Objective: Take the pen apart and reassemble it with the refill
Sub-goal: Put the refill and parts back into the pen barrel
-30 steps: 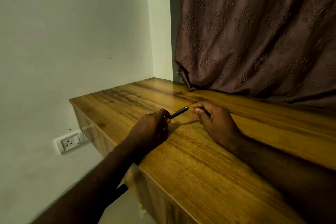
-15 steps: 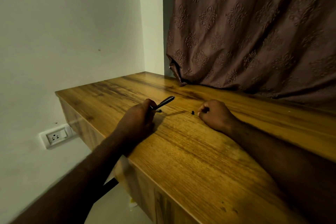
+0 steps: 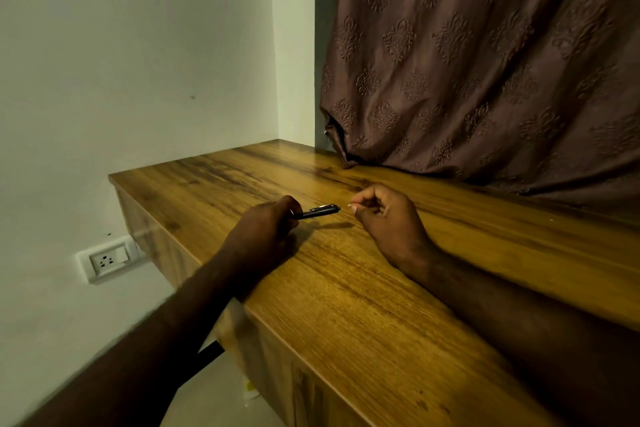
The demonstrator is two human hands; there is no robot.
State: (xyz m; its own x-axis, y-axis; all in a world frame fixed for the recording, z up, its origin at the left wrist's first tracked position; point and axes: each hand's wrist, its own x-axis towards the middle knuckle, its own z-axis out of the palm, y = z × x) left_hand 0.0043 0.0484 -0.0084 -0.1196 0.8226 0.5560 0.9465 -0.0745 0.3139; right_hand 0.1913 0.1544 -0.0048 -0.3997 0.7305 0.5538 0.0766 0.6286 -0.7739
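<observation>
Far left: one white wall socket (image 3: 108,259) on the pale wall, below table level. One wooden table (image 3: 346,305) runs from near right to the far corner, grain along its length. Left hand (image 3: 266,229) rests on the table near the left edge, fingers clenched around one end of one black pen (image 3: 320,211). Pen count: one; its held end is hidden inside the fist. Long axis runs left to right, nearly level, free end tilted slightly up and pointing toward the right hand. A metallic clip or band shows on the upper side near the free end. The pen is held just above the table; its shadow lies on the wood below. Right hand (image 3: 388,218): wrist and forearm on the table, fingers curled, thumb and forefinger pinched together just beside the pen's free end, not touching it. Cannot tell if anything small sits in the pinch. Behind, right: one brown patterned curtain (image 3: 485,62), its hem touching the table's far edge.
</observation>
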